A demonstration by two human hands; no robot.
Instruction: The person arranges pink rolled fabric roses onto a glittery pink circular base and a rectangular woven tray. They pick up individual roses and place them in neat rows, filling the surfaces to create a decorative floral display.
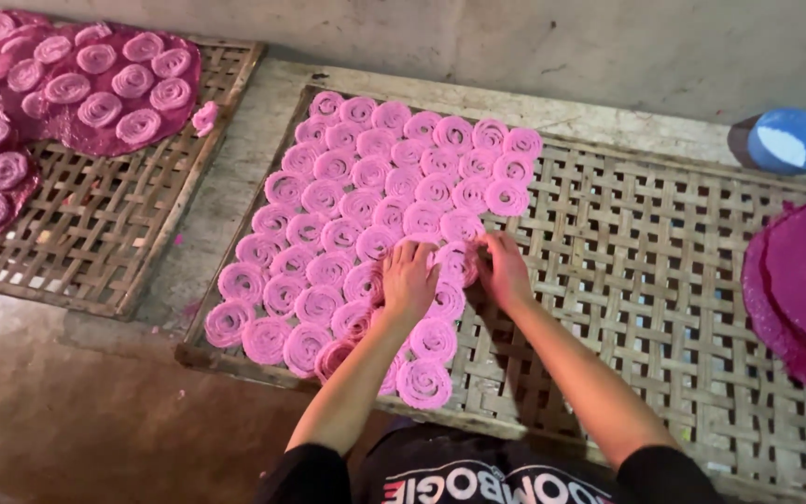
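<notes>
**Honestly neat: pink spirals packed edge to edge**

Far left, darker coils point(95, 89) on another woven tray point(104, 233). Middle: pink spirals point(375, 187) touching, saving room on the bamboo tray point(646, 261). Left hand point(409, 280) flat, fingers spread, steadying neighbours; right hand point(504, 269) curled, pressing the newest spiral point(459, 261) at the row's edge. Purple stack point(804, 289) far right, blue bowl point(795, 140) behind.

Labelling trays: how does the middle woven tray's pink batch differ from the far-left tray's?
The middle tray holds light pink spirals in separate, tidy rows; the left tray holds darker magenta spirals merged into sheets. Both hands, left hand and right hand, rest on the middle batch only. Both trays are woven lattice.
</notes>
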